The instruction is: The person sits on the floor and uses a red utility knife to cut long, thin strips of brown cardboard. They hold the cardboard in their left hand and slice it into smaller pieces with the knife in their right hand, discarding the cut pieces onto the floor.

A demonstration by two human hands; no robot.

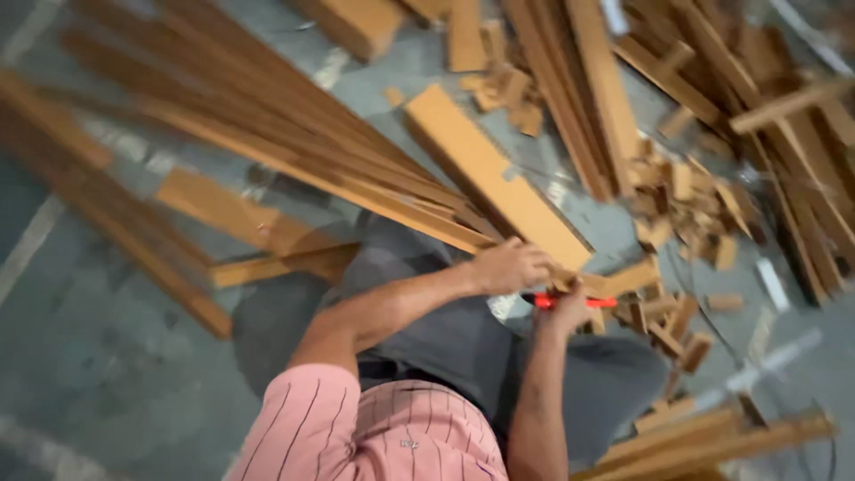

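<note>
My left hand (509, 265) is closed over the near end of a long pale wooden plank (485, 169) that runs away up and to the left. Just below it, my right hand (565, 312) grips a thin red tool (595, 302), a pen or cutter, held level beside the plank's end. Motion blur keeps me from telling which it is. Both hands meet over my grey trousers (445, 338), and my pink striped shirt (374, 428) fills the bottom of the view.
A bundle of long wooden strips (258, 116) fans out to the left on the grey floor (107, 374). Small wood offcuts (681, 200) lie scattered to the right. More strips are piled at the top right (757, 98) and at the bottom right (712, 441).
</note>
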